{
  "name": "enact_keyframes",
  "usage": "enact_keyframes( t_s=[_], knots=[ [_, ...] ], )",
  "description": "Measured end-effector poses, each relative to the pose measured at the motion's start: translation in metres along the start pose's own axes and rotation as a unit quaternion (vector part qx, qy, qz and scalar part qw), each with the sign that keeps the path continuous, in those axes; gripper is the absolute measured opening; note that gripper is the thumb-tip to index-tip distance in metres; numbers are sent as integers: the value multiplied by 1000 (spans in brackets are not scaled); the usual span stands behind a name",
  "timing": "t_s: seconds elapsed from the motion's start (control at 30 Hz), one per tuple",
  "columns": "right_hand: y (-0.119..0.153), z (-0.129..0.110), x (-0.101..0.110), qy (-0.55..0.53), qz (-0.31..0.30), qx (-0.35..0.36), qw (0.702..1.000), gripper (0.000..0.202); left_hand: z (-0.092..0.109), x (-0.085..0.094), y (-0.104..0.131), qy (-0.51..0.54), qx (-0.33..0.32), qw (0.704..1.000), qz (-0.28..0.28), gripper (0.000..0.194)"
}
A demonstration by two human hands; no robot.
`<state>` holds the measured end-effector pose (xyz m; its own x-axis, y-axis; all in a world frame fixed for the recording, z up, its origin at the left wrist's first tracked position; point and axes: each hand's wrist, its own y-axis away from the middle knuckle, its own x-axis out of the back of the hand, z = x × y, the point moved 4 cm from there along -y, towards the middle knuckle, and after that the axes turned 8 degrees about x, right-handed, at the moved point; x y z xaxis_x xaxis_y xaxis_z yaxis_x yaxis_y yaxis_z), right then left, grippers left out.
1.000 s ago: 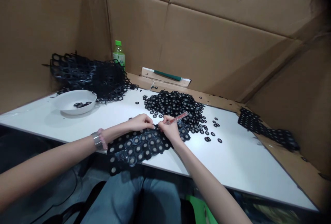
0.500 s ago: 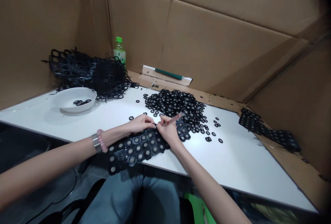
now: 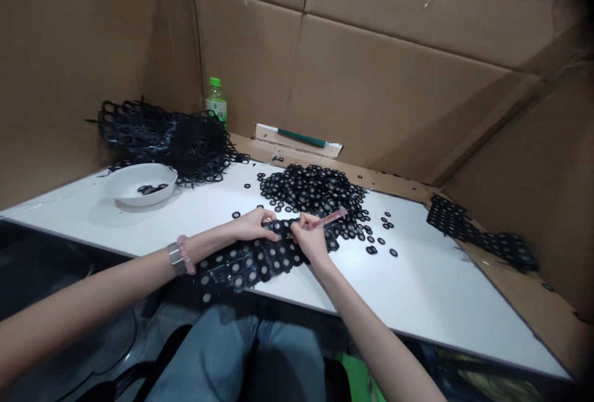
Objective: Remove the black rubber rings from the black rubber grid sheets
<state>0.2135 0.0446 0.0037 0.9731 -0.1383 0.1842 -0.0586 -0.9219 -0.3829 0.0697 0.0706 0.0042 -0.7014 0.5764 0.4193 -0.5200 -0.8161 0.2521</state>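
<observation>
A black sheet [image 3: 266, 268] set with rows of pale-centred discs lies at the table's front edge, its left end hanging over. My left hand [image 3: 253, 226] has its far edge between thumb and fingers. Closed round a slim, pen-like tool with a clear and red handle [image 3: 331, 218], my right hand [image 3: 310, 235] rests over the sheet, just right of my left. The tool's tip is too small to make out. Right behind my hands is a heap of loose black rings [image 3: 309, 184] with pale centres, and several lie scattered to its right.
A white bowl [image 3: 121, 187] with a few black pieces stands at the left. Behind it is a tangle of black perforated scrap [image 3: 162, 133], beside a green-capped bottle [image 3: 216, 104]. More black disc sheets [image 3: 482, 235] lie at the right edge. Cardboard walls [image 3: 394, 93] enclose the table.
My right hand has moved a little right, away from my left, with the tool. The gap between my hands now shows discs of the sheet. The view has tilted up slightly.
</observation>
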Motion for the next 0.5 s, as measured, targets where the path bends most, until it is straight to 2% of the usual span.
enact_keyframes(
  t_s=[0.33, 0.5],
  knots=[
    [1, -1, -2, 28, -8, 18, 999, 24, -3, -1, -2, 31, 4, 999, 24, 26],
    [3, -5, -8, 87, -33, 77, 993, 25, -6, 0, -1, 27, -10, 998, 48, 25]
  ],
)
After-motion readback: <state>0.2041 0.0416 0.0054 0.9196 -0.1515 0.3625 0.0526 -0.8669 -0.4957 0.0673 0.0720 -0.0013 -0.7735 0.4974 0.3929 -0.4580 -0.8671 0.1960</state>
